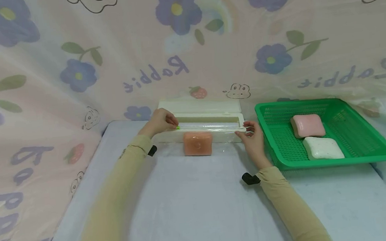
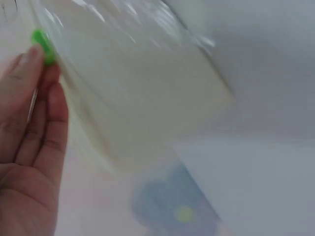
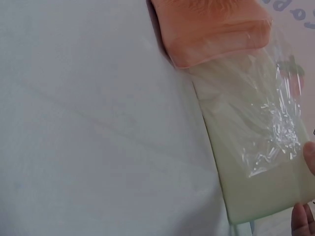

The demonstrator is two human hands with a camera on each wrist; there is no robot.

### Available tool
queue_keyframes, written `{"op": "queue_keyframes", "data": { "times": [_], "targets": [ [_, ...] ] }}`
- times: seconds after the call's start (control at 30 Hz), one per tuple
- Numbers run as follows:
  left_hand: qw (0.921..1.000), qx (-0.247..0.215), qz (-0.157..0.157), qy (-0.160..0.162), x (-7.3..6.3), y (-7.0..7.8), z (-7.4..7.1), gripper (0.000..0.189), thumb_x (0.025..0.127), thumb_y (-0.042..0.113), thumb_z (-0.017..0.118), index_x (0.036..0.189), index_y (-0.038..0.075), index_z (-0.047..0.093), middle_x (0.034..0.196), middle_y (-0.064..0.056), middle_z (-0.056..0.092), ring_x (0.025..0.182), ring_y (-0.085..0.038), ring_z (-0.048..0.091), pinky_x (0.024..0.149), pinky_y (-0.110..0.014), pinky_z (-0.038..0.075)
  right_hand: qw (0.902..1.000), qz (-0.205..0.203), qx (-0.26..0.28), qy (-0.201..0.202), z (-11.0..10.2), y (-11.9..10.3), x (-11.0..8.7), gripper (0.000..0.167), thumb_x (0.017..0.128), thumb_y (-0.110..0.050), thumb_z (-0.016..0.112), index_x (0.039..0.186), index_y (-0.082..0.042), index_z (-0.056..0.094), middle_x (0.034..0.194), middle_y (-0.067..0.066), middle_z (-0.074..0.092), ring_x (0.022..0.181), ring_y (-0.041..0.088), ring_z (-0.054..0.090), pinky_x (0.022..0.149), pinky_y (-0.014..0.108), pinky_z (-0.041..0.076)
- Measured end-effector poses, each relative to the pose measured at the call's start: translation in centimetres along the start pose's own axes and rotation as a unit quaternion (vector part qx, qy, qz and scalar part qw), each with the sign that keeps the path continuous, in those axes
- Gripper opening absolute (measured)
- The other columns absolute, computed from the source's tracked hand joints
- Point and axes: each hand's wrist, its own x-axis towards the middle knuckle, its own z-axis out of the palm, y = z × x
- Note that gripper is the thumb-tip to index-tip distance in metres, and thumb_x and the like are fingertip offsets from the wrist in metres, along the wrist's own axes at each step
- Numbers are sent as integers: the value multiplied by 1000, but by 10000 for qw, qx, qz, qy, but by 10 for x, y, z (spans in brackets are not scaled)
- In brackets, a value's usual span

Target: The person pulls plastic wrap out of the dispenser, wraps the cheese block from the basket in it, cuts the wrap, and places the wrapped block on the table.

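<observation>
Both your hands are engaging the white film box point(image 1: 166, 137); the orange soap point(image 1: 198, 144) is sitting at its front.
Your left hand point(image 1: 160, 123) is pinching the green slider point(image 2: 43, 46) near the box's left end, while your right hand point(image 1: 255, 141) is gripping the right front corner between thumb and fingers. The lid point(image 1: 198, 106) is standing raised at the back, and the film roll point(image 1: 211, 125) is lying inside. Clear film point(image 3: 275, 130) is hanging down the box front around the soap, reaching the worktop point(image 1: 202, 212). To your right, the green basket point(image 1: 357, 160) is holding a pink soap point(image 1: 308, 125) and a white soap point(image 1: 323, 148), side by side.
</observation>
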Motion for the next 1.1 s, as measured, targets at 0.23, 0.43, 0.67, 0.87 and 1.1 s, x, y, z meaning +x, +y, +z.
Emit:
{"op": "queue_keyframes", "data": {
  "times": [0.23, 0.43, 0.67, 0.87, 1.1],
  "targets": [
    [9996, -281, -63, -47, -14, -12, -17, 12, 82, -3, 73, 93, -2, 72, 92, -13, 70, 84, -24, 67, 75, -31, 56, 10000, -11, 72, -21, 0, 0, 2, 43, 79, 1, 76, 115, 8, 52, 109, 20, 53, 93, 27, 49, 73, 25, 42],
    [9993, -313, -185, -112, -21, -22, -30, 14, 85, -5, 68, 99, -7, 68, 97, -18, 67, 90, -29, 65, 81, -35, 55, 9999, -24, 161, 33, 1, -1, 2, 43, 78, 3, 77, 114, 7, 53, 108, 19, 54, 92, 24, 49, 73, 24, 42],
    [9992, 92, -203, 332, -37, -39, -47, 13, 84, -6, 69, 97, -6, 69, 95, -18, 68, 92, -32, 65, 84, -40, 53, 9999, -62, 82, 20, 2, -1, 3, 43, 79, 2, 76, 114, 8, 52, 108, 20, 53, 92, 26, 49, 72, 23, 42],
    [9980, -121, -50, 613, -44, -47, -47, 13, 84, -3, 70, 96, -3, 71, 94, -16, 69, 90, -30, 65, 82, -39, 54, 9999, 121, 74, 16, 3, -2, 1, 43, 79, 2, 76, 115, 8, 53, 108, 19, 54, 91, 25, 49, 72, 23, 41],
    [9720, -647, -382, 2225, -62, -46, -22, 23, 91, 16, 67, 104, -3, 71, 98, -17, 69, 92, -30, 65, 81, -39, 53, 9994, 307, -130, -97, -2, -6, -6, 49, 83, -10, 75, 123, 3, 50, 117, 18, 51, 100, 26, 47, 78, 26, 40]
  ]
}}
